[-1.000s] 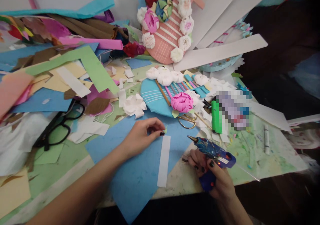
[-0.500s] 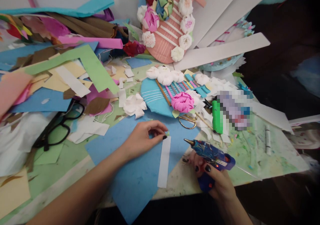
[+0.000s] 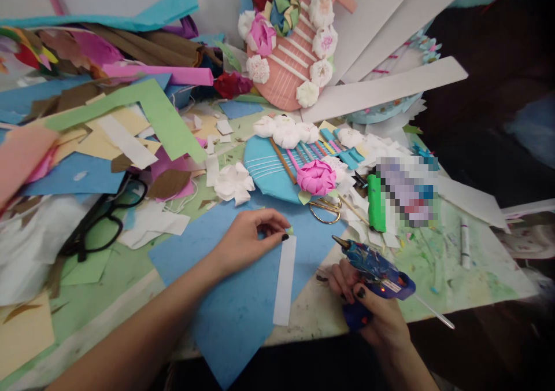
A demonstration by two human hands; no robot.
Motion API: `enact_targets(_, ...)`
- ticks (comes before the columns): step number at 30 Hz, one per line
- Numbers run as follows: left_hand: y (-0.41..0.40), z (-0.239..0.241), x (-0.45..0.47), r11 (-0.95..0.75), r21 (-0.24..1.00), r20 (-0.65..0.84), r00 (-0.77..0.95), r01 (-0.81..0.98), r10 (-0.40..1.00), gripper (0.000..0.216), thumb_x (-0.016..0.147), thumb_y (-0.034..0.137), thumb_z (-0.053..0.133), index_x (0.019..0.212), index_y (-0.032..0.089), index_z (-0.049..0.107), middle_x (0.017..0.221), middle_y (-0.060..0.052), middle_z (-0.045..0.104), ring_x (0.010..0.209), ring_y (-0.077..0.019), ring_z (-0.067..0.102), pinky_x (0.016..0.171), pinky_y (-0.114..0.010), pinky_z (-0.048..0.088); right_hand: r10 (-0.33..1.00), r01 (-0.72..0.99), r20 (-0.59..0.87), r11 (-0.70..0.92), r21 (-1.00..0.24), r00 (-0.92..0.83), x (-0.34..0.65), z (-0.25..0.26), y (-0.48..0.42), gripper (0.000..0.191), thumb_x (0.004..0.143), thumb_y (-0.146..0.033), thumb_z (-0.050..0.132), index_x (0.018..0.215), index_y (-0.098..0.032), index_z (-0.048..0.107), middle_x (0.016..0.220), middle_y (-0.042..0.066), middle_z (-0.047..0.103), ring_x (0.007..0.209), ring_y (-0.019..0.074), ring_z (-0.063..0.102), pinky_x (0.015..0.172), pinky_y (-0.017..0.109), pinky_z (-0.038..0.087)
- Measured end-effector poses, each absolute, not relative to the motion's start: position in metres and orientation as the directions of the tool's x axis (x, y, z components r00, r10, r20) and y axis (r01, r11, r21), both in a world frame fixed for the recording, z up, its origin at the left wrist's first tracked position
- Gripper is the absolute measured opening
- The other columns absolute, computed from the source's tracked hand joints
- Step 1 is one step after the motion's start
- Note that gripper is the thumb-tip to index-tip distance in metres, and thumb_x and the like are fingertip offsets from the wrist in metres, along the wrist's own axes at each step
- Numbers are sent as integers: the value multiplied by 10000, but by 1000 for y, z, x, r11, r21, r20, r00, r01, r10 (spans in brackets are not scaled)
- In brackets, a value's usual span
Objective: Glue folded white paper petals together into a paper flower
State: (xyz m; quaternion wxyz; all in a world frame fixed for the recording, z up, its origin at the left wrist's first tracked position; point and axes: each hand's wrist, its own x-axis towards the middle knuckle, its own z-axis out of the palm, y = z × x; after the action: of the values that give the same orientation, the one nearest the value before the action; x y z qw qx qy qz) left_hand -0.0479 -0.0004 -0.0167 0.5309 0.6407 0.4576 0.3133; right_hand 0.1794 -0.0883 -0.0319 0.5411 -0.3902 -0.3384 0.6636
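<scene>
My left hand (image 3: 249, 235) is closed in a pinch at the top end of a narrow white paper strip (image 3: 285, 284). A small green bit shows at its fingertips; whether it is attached to the strip I cannot tell. Beneath them lies a blue paper sheet (image 3: 234, 321). In my right hand (image 3: 377, 310) is a blue hot glue gun (image 3: 375, 266), its red light lit and a clear glue stick out of the back. Its nozzle points up and left, apart from the strip. A blue paper guitar (image 3: 269, 171) with white flowers and a pink flower (image 3: 316, 178) lies beyond.
Gold-handled scissors (image 3: 326, 210) lie by the guitar, with a green object (image 3: 376, 203) to their right. Black glasses (image 3: 102, 229) sit among paper scraps on the left. A pink paper guitar (image 3: 286, 78) leans at the back. A marker (image 3: 465, 243) lies on the right.
My right hand has drawn the glue gun slightly to the right, its nozzle now farther from the white strip. My left hand and the strip stay in place.
</scene>
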Motion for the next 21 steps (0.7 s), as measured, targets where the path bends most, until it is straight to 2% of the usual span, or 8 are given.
enact_targets(7, -1, -17, -48, -24, 965, -82, 385, 262, 919, 111, 760, 196, 612, 842, 157, 675, 784, -37, 713, 700, -136, 635, 691, -285, 524, 982, -457, -178, -189, -869, -69, 181, -34, -93, 224, 780, -306, 716, 662, -193, 562, 577, -40, 338, 540, 106, 335, 538, 260, 348)
enact_targets(9, -1, -17, -48, -25, 967, -77, 386, 253, 919, 110, 753, 190, 614, 838, 156, 675, 771, -34, 711, 689, -133, 633, 680, -279, 524, 981, -437, -182, -194, -878, -70, 183, -36, -94, 216, 781, -313, 715, 664, -192, 580, 588, -27, 378, 565, 117, 383, 566, 273, 372)
enact_targets(14, -1, -15, -47, -4, 971, -91, 383, 239, 919, 112, 749, 174, 613, 838, 149, 676, 772, -36, 708, 696, -133, 637, 688, -276, 529, 979, -339, -193, -205, -918, -70, 185, -40, -93, 196, 726, -349, 762, 795, -193, 666, 720, 36, 555, 754, 193, 529, 754, 368, 436)
enact_targets(21, -1, -14, -47, 10, 969, -106, 377, 247, 920, 107, 748, 172, 623, 837, 153, 678, 775, -32, 711, 701, -134, 644, 691, -274, 534, 978, -346, -206, -182, -920, 31, 178, -36, -97, 251, 745, -362, 752, 630, -189, 612, 558, -14, 463, 544, 128, 428, 595, 321, 425)
